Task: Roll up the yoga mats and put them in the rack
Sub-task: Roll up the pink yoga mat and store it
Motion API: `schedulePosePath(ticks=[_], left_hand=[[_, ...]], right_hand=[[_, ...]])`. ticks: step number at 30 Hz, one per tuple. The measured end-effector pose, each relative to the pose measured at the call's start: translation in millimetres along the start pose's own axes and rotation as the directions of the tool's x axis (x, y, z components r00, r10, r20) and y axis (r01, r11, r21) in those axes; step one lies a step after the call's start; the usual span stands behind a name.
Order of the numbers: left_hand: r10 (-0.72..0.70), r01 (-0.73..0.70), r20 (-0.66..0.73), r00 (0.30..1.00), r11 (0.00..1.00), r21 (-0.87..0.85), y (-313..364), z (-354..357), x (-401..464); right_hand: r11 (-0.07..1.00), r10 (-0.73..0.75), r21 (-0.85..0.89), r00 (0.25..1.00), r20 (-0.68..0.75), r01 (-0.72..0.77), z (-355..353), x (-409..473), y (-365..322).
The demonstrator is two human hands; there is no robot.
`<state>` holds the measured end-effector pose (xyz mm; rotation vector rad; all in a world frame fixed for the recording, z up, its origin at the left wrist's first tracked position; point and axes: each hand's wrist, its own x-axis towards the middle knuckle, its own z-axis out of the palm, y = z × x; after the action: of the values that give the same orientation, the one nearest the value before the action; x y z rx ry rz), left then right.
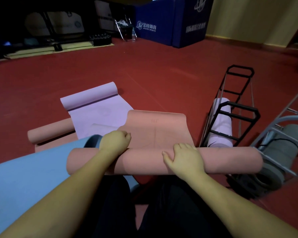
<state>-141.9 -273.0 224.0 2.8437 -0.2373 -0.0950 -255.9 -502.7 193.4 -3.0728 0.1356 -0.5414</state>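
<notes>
Step in hand, as I read it: rolling the pink mat [162, 160] on the floor [144, 74]. Most of it is wound into a thick roll lying crosswise just in front of my knees; a short flat tail [155, 127] remains beyond it.

Left hand [114, 141]: fingers curled over the far top edge of the roll, gripping it. Right hand [184, 156]: laid on top of the roll, fingers spread and fairly straight, pressing rather than clutching.

Next move, my judgement: push the roll forward over the tail with even pressure on both sides so the ends stay flush, then lift it to the black rack [230, 110] standing just right of the tail. The rack holds one pale rolled mat [222, 127].

Mat appearance: matte, salmon-pink, faint centre line on the tail, rounded corners. Roll looks even, right end slightly wider.

Not yet finished: a lilac mat [100, 110], partly rolled at its far end, and another pink roll [50, 133] left of it.
</notes>
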Motion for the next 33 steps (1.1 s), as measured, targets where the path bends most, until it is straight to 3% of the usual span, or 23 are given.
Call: schedulePosePath(ticks=[5,7,10,15,22,33], left_hand=[[-0.024,0.015,-0.182,0.983,0.999,-0.051,-11,11,-20],[0.069,-0.082,-0.238,0.969,0.996,-0.046,-15,24,-34],[0.215,-0.189,-0.253,0.943,0.974,0.121,-22,39,-53],[0.134,-0.112,-0.115,0.984,0.977,0.179,-18,25,-40],[0.135,-0.129,-0.025,0.99,0.978,0.161,-6,1,-38],[0.01,-0.041,0.284,0.959,0.994,0.105,-1,-18,-37]], right_hand=[[1.0,0.027,0.005,0.993,0.113,-0.028,-4,9,-2],[0.998,0.055,-0.019,0.982,0.18,-0.052,-7,17,-1],[0.997,0.074,-0.03,0.951,0.299,-0.069,-10,31,2],[0.997,0.063,0.005,0.898,0.435,-0.073,-20,47,-4],[0.997,0.07,-0.005,0.836,0.544,-0.08,-38,56,3],[0.992,0.019,0.059,0.586,0.81,-0.114,-53,67,11]])
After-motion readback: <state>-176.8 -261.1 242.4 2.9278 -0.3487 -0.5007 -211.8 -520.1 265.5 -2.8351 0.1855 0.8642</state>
